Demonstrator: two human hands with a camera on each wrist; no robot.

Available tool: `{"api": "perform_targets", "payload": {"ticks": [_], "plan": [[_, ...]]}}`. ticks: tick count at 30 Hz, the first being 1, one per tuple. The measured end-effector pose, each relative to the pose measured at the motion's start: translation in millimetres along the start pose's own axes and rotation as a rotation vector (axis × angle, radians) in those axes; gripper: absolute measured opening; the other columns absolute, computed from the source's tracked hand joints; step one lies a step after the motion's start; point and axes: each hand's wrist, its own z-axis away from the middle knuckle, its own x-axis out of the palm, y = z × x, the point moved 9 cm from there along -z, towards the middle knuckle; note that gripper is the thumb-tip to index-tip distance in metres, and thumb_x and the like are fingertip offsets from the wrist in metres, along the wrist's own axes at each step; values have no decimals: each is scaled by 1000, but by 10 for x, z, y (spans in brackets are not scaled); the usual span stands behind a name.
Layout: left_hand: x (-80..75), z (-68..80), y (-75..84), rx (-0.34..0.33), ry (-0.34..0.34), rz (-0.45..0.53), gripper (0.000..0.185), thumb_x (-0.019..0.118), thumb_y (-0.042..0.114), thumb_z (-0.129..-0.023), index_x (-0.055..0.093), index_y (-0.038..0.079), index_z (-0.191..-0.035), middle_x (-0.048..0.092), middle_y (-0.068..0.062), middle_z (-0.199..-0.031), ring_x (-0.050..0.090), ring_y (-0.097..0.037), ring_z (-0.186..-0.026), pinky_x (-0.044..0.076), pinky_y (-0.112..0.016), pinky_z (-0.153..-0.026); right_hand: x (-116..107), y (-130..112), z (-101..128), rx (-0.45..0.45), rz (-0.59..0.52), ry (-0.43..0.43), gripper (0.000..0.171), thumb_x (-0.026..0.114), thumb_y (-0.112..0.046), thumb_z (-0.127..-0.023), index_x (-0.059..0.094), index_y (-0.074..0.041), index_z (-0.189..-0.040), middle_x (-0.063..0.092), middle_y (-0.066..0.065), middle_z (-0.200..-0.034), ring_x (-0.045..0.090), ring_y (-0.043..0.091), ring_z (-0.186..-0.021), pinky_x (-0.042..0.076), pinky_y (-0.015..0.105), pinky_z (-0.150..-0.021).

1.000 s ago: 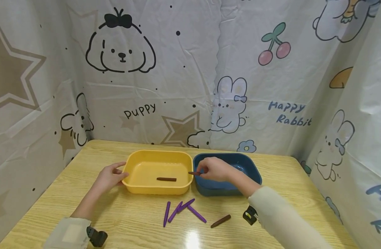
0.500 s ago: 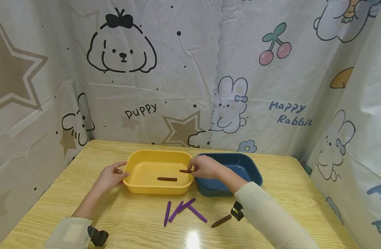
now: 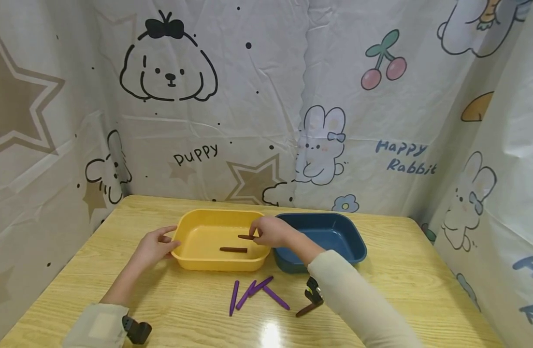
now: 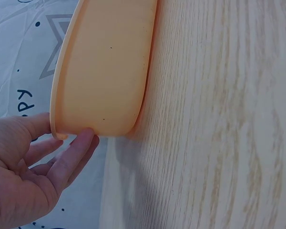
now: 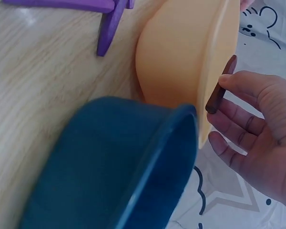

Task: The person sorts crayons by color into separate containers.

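My left hand point(image 3: 153, 249) holds the left end of the yellow plastic tray point(image 3: 223, 265); in the left wrist view its fingers lie about the rim and outer wall. Over the tray's right side, my right hand point(image 3: 272, 233) pinches a brown crayon point(image 5: 221, 86) between thumb and fingertips. Another brown crayon point(image 3: 233, 250) lies on the tray floor, just below the held one in the head view. A third brown crayon point(image 3: 307, 310) rests on the table, partly covered by the right wrist camera.
Right of the yellow tray stands a dark blue tray point(image 3: 292, 267), its left part behind my right hand. Several purple crayons point(image 3: 276, 298) lie in a loose cluster on the wooden table point(image 3: 179, 309). A printed curtain point(image 3: 257, 116) surrounds the back and sides.
My right hand has moved left with the brown crayon, from over the blue tray's left edge to inside the yellow tray's outline. My left hand has stayed at the yellow tray's rim.
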Motion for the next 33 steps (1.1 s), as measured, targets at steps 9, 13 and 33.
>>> {"api": "perform_targets", "payload": {"ticks": [9, 13, 33], "plan": [[-4, 10, -1, -8, -2, 2, 60, 61, 17, -91, 35, -3, -141, 49, -31, -119, 63, -18, -85, 58, -34, -74, 109, -34, -163, 23, 39, 23, 15, 64, -15, -87, 70, -16, -100, 60, -4, -76, 48, 8, -64, 42, 21, -59], [-4, 11, 7, -3, -1, 0, 60, 61, 16, -91, 35, -4, -141, 50, -30, -117, 63, -15, -81, 58, -33, -73, 166, -39, -232, 55, 45, 21, 15, 63, -15, -87, 70, -17, -100, 63, -3, -81, 51, 9, -68, 44, 22, -62], [4, 10, 7, -4, -4, 17, 59, 60, 15, -91, 35, -4, -141, 48, -33, -121, 65, -26, -90, 58, -33, -73, 436, -54, -409, 151, 101, 29, 12, 63, -21, -89, 69, -17, -99, 68, -1, -98, 61, 15, -89, 51, 28, -79]]}}
